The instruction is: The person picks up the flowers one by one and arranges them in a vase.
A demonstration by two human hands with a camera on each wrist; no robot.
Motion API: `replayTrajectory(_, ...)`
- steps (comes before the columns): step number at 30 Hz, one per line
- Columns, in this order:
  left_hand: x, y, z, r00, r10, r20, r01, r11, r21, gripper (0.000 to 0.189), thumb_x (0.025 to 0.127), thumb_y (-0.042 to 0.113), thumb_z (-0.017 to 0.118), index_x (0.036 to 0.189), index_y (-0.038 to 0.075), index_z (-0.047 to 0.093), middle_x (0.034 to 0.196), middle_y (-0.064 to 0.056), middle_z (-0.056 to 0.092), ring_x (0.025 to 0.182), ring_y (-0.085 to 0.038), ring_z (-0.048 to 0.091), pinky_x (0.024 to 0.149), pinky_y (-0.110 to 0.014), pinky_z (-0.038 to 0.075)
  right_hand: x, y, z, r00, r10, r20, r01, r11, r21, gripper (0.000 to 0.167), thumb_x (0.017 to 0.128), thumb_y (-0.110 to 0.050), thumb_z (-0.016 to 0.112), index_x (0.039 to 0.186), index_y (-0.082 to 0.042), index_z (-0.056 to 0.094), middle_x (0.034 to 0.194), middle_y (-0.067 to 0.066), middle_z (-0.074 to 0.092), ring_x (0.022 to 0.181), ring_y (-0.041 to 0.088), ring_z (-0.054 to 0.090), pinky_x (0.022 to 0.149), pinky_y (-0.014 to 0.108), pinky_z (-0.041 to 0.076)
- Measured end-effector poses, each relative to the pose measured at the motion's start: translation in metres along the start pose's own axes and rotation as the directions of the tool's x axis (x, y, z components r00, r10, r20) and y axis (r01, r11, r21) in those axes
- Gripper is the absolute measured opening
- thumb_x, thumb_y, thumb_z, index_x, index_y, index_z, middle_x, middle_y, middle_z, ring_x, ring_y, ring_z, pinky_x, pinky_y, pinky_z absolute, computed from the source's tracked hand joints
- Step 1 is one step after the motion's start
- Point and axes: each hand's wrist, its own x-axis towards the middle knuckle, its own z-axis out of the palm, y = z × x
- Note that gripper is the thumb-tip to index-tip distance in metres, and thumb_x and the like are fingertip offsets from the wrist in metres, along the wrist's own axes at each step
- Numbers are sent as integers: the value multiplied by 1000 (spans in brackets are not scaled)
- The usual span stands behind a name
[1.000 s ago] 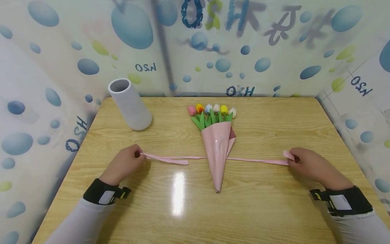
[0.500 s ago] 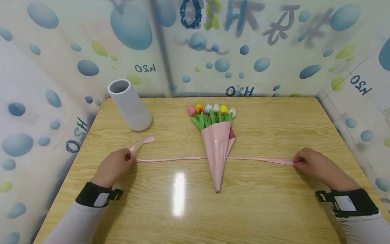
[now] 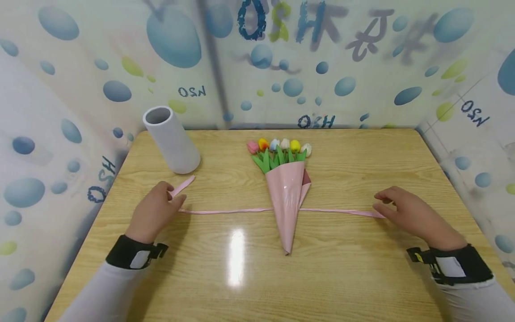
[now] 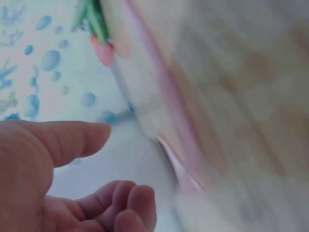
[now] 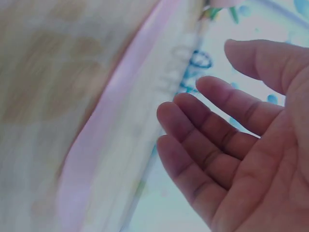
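A flat pink ribbon (image 5: 104,111) lies across the light wood-grain worktop (image 3: 342,268), gripped by neither hand.
On my head feed it passes under the cone-shaped, glossy pink-wrapped bouquet of multicoloured tulips (image 3: 286,192); one stretch runs out of sight at the right hand (image 3: 418,217), the other reaches the left hand (image 3: 153,212) and reappears beyond its fingers as a slanting tail. There the fingers overlap the ribbon, but both wrist feeds show me a gap between. Only the head feed gives me the matte white cylindrical vase (image 3: 173,141), near that tail. I read the left fingers as loosely curled, thumb well apart, holding nothing; the right fingers are gently bent, thumb spread away, likewise holding nothing.
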Motion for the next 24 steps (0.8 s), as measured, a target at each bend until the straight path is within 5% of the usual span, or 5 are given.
replayTrajectory(4, 9, 26, 6, 996, 86, 21, -84, 993, -78, 55, 103, 37, 62, 137, -6, 53, 118, -26, 64, 96, -36, 64, 80, -49, 54, 11, -23, 2, 998, -60, -29, 63, 994, 88, 41, 103, -24, 66, 132, 5, 63, 126, 24, 67, 112, 40, 66, 93, 61, 54)
replayTrajectory(12, 19, 93, 34, 966, 249, 72, -234, 957, -172, 52, 101, 34, 66, 137, -2, 58, 120, -19, 69, 102, -31, 69, 89, -48, 58, 40, -72, 21, 990, -134, -42, 141, 954, 265, 41, 105, -20, 64, 138, 4, 59, 131, 21, 66, 112, 34, 67, 98, 56, 55)
replayTrajectory(18, 22, 134, 61, 947, 283, 151, -242, 939, -244, 52, 100, 35, 68, 138, 1, 59, 126, -15, 68, 111, -30, 67, 94, -47, 58, 57, -101, 39, 991, -134, -7, 125, 906, 405, 44, 105, -22, 63, 142, 1, 57, 133, 17, 67, 119, 32, 65, 101, 54, 55)
replayTrajectory(24, 24, 153, 87, 930, 319, 185, -256, 919, -301, 48, 99, 33, 70, 134, 1, 62, 123, -13, 70, 110, -26, 68, 95, -44, 58, 69, -120, 53, 994, -101, 34, 66, 834, 548, 46, 105, -21, 62, 146, -1, 53, 142, 18, 61, 124, 33, 64, 101, 48, 57)
